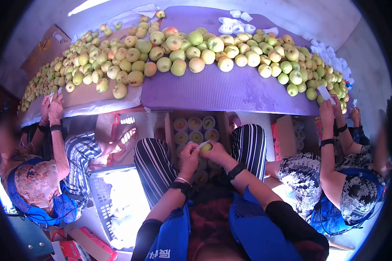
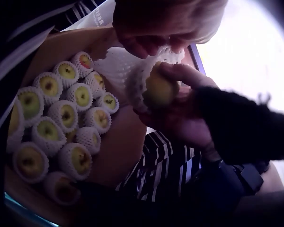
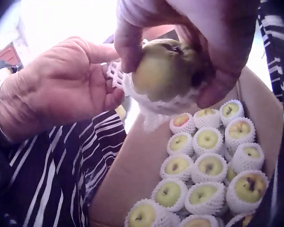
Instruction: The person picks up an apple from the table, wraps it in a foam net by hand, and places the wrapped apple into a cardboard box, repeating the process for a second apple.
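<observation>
My right hand (image 1: 219,155) grips a yellow-green apple (image 3: 162,78), thumb and fingers curled round its sides. A white foam net sleeve (image 3: 154,106) covers the apple's lower part, and the stem end shows bare. With its fingertips my left hand (image 3: 61,87) pinches the edge of that sleeve; in the left wrist view the left hand (image 2: 173,26) is over the sleeve (image 2: 136,82). Both hands are above an open cardboard box (image 2: 118,142) between the knees. Inside it stand rows of apples in foam nets (image 3: 208,165), stem ends up.
A long heap of loose apples (image 1: 178,67) lies on the purple-covered table (image 1: 231,93) ahead. Spare foam nets (image 1: 235,27) are at its back. People sit working on both sides. A plastic crate (image 1: 101,204) stands at the left, with red boxes (image 1: 89,243) behind it.
</observation>
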Tool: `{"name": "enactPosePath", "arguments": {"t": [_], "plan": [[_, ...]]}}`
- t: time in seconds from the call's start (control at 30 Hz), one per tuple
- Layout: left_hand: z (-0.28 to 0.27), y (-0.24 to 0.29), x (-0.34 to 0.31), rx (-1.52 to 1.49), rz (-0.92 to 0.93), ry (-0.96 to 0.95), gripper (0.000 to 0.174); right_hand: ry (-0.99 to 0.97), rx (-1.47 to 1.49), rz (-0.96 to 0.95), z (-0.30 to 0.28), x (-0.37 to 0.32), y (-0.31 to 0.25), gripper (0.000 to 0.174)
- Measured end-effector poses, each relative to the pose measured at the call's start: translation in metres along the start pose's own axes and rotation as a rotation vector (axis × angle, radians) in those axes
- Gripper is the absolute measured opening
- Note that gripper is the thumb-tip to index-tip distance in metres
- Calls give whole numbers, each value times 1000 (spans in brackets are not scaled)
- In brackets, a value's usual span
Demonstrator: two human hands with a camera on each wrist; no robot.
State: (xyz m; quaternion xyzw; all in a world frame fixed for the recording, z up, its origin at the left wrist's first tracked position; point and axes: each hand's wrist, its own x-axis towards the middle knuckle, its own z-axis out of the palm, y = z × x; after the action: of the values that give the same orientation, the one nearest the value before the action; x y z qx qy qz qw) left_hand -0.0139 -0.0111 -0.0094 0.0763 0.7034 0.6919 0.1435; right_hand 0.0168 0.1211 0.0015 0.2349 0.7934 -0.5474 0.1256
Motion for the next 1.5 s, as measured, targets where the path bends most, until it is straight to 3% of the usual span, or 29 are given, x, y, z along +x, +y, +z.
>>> {"name": "enactPosePath", "arguments": {"t": [0.1,0.17,0.27,0.33,0.37,0.43,0.57,0.6,0.63,0.67,0.7,0.73,0.8,1.03,1.1,1.23,1.3,1.43,1.5], "plan": [[0,-3,0,162,132,-76,2,118,-152,48,-1,-1,-5,60],[-3,-14,3,246,212,-102,4,272,-302,-154,2,-2,-1,66],[-5,-22,4,375,318,-93,12,210,-465,-301,-1,-5,-4,67],[-1,-2,0,-167,-338,-93,28,211,-484,-395,-3,-11,-8,64],[-1,-8,1,-167,-340,-91,28,213,-502,-491,-3,-14,-9,62],[-1,-17,3,85,-104,-91,39,171,-494,-553,-1,-14,-12,61],[-3,-7,4,-125,-228,-146,37,164,-373,-733,-1,-11,-8,57],[-4,7,4,-246,-349,-134,37,163,-372,-733,-3,-11,-7,57],[-5,15,3,-367,-468,-121,36,160,-76,-574,-6,-10,-7,55],[-5,13,4,-366,-467,-120,36,155,215,-408,-8,-9,-6,53],[-6,10,4,-410,-475,-77,37,219,206,-396,-8,-6,-1,41],[-5,7,5,-455,-483,-35,38,220,207,-396,-6,-2,6,41],[-6,3,5,-487,-484,-34,39,165,392,-217,-3,3,16,25],[-5,0,5,-466,-422,-18,40,200,445,-136,-3,6,16,15],[-6,5,4,-447,-418,-7,40,219,205,-234,-5,1,10,21],[-7,4,4,-408,-374,3,39,180,154,-346,-3,3,12,36],[-7,-2,5,-364,-364,-12,38,139,18,-570,0,2,8,55],[-7,-6,4,-291,-303,-79,34,29,-31,-458,1,-5,0,63],[-7,3,3,-320,-330,-36,29,-2,169,-326,-3,-5,-6,61]]}}
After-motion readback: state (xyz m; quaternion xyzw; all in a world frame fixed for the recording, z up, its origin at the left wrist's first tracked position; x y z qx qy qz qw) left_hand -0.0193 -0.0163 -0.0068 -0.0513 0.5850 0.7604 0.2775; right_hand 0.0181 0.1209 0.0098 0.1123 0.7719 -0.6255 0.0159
